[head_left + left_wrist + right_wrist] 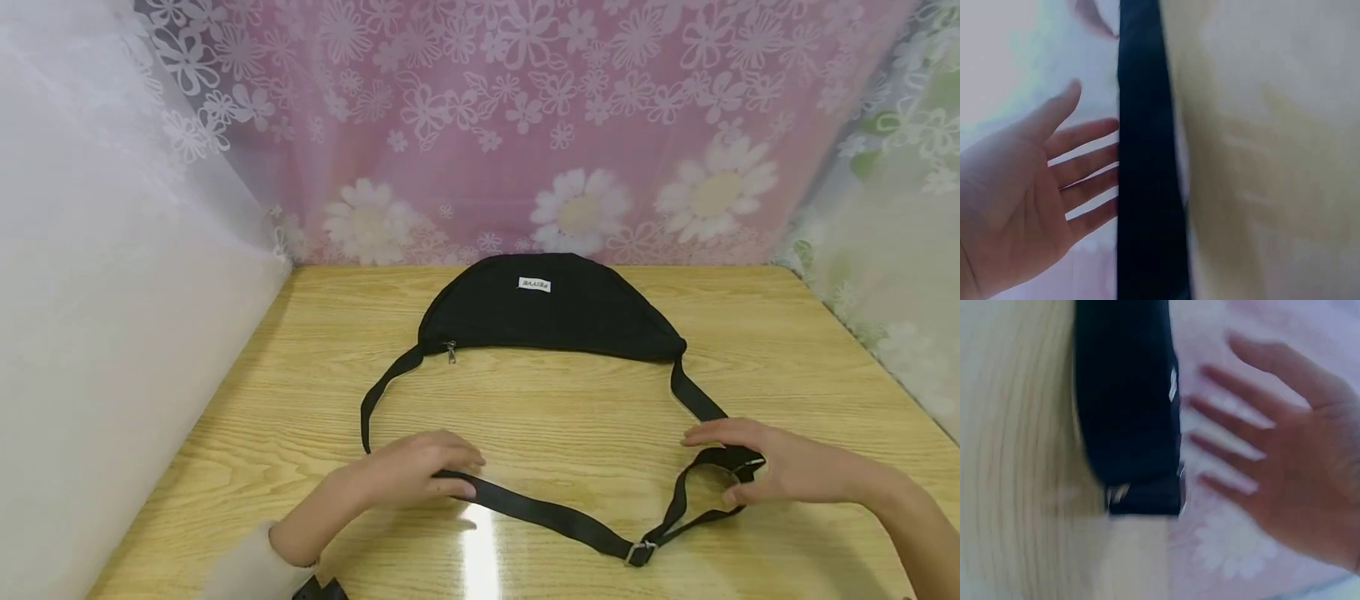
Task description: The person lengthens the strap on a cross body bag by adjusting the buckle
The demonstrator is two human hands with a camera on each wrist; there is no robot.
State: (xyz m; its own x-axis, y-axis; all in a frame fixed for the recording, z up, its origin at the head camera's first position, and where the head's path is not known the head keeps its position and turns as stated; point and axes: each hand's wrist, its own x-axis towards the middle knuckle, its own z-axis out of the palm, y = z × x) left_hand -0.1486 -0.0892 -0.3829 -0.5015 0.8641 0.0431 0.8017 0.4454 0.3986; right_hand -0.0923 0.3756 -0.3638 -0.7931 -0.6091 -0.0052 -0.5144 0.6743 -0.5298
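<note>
A black waist bag (551, 312) with a small white label lies on the table, its curved edge toward the back. Its black strap (540, 510) loops forward to a metal slider buckle (641, 552). My left hand (420, 471) is at the strap's left stretch, thumb apart from the fingers. In the left wrist view its fingers (1088, 169) extend straight behind the strap. At the right, my right hand (787, 467) stands around the folded strap loop, thumb and fingers spread. The right wrist view shows its fingers (1235, 425) straight and spread beside the strap; contact is unclear.
The wood-grain table (300, 350) ends at a pink floral curtain (480, 125) behind the bag. White sheeting (135, 250) closes off the left side, and a pale floral sheet (892, 250) the right. A metal zipper pull (452, 353) hangs at the bag's left corner.
</note>
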